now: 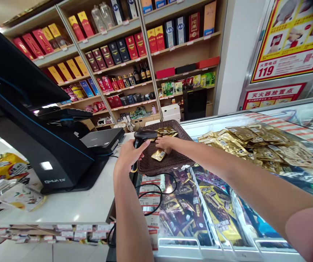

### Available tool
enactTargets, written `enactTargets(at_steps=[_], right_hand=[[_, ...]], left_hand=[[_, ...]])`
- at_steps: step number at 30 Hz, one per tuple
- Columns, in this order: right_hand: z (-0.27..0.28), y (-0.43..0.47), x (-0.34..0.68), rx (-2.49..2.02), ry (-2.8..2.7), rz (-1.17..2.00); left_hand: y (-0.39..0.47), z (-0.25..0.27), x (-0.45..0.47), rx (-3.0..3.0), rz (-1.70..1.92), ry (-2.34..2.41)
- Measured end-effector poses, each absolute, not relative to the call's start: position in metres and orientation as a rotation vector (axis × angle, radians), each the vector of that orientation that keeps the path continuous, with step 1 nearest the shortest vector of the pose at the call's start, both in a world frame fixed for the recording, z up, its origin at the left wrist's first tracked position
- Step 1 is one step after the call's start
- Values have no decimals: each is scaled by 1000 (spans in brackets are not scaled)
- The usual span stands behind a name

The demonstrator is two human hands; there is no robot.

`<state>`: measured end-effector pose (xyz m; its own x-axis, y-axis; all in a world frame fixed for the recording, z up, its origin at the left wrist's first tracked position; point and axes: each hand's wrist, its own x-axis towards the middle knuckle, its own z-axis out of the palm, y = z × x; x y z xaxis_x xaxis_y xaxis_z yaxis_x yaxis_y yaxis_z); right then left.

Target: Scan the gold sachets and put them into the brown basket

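My left hand (129,154) is wrapped round the handle of a black handheld barcode scanner (145,134), whose head points right over a brown woven basket (156,168). From the right, my right hand (165,143) reaches into that basket, close to the scanner's head. Its fingers are bent onto a gold packet (153,139), partly hidden by the hand and scanner. Another gold packet (159,155), with a white label, lies in the basket just below my right hand. More gold packets (167,130) are at the basket's far side. The scanner's black cable (160,198) loops below the basket.
A glass-topped freezer (219,251) holds wrapped ice creams; a pile of gold packets (257,145) lies on its glass at right. At left, a black checkout terminal (50,145) stands on the white counter (85,203). Shelves of boxed bottles (113,54) line the back.
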<state>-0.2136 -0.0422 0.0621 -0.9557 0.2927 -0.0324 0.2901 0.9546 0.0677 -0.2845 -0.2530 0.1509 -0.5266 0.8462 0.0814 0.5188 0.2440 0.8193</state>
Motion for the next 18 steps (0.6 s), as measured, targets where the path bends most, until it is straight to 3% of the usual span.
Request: enactTargets(at_steps=[4,9,15,18], right_hand=[[66,-34,-198,524,3066,-182],[62,-37,-157,1000,3161,-586],[66,-57,-76,1430,2924,-1531],[66,-62,-36,1637,2904,-1409]], left_hand=[[-252,152,-279,1271,1199,2141],[-249,155,-268,1293,1150,2166],[-238,155,-250,1340,1187,2035],[-231,151,-241,1364,1142,1957]])
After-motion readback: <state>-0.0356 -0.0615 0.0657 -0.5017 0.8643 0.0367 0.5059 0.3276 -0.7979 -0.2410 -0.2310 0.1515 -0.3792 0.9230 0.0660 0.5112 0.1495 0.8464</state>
